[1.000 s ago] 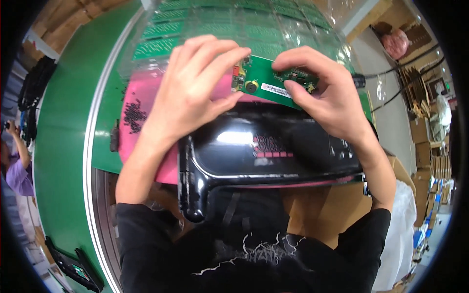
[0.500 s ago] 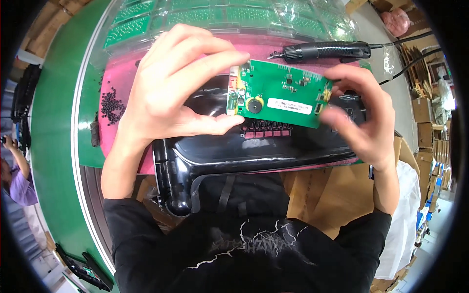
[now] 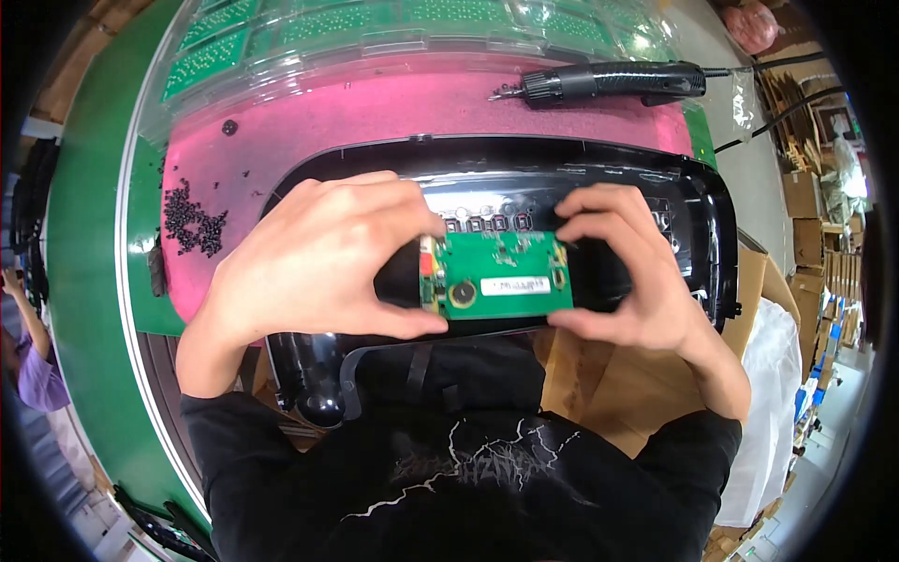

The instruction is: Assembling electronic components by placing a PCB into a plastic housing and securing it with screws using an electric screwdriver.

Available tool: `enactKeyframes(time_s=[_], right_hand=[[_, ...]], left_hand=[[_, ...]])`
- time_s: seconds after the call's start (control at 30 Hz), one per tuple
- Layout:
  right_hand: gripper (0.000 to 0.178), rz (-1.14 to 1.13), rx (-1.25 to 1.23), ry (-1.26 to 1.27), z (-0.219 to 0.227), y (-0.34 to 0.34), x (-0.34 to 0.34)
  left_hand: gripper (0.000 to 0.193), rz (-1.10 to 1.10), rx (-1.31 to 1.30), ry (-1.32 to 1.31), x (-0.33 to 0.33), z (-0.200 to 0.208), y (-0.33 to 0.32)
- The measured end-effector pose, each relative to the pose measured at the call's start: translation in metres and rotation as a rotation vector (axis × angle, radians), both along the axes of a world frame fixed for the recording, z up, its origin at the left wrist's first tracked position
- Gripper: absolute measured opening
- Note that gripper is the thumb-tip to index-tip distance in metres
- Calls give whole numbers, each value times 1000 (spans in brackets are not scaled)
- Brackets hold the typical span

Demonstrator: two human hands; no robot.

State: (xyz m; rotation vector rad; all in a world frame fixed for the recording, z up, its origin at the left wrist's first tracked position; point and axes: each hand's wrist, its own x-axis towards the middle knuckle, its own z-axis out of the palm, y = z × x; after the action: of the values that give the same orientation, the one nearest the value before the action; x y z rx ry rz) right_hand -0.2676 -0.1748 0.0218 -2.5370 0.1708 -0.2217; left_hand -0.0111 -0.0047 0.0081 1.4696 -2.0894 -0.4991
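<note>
Between my two hands is a green circuit board (image 3: 510, 258) with a white label, a round dark part and connectors along its left end. My left hand (image 3: 328, 258) grips the left end, thumb at the lower corner and fingers at the upper one. At the right end, my right hand (image 3: 632, 272) holds the board in the same way by its corners. Directly under the board lies a black plastic housing (image 3: 375, 161), hollow side up, with a row of small square openings showing just above the board. Whether the board touches the housing I cannot tell.
A pink mat (image 3: 290, 117) lies beneath the housing. On it are a pile of small black screws (image 3: 194, 220) at left and a black electric screwdriver (image 3: 613, 84) at the back right. Clear trays (image 3: 375, 47) of green boards stand behind. Far left, another person's arm (image 3: 33, 318) shows.
The board has come down and toward me, over the housing, and is more level. My right hand, blurred before, now holds its right end steadily.
</note>
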Motion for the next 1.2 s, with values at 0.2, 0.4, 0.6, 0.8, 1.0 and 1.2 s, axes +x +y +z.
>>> enactKeyframes(time_s=[0.2, 0.4, 0.6, 0.8, 1.0, 1.2], right_hand=[[62, -119, 90, -66, -26, -2, 9], [62, -140, 44, -57, -29, -2, 10], [63, -148, 33, -57, -29, -1, 10], [62, -155, 8, -44, -30, 0, 10], [61, -151, 15, -43, -29, 0, 11], [62, -157, 24, -15, -27, 3, 12]], left_hand=[[60, 269, 126, -103, -8, -2, 1], [60, 300, 179, -105, -11, -2, -1], [59, 307, 177, -123, -11, -2, -1], [59, 302, 172, -125, -11, -3, -1], [60, 296, 183, -119, -10, -2, 0], [60, 277, 131, -98, -8, -7, 1]])
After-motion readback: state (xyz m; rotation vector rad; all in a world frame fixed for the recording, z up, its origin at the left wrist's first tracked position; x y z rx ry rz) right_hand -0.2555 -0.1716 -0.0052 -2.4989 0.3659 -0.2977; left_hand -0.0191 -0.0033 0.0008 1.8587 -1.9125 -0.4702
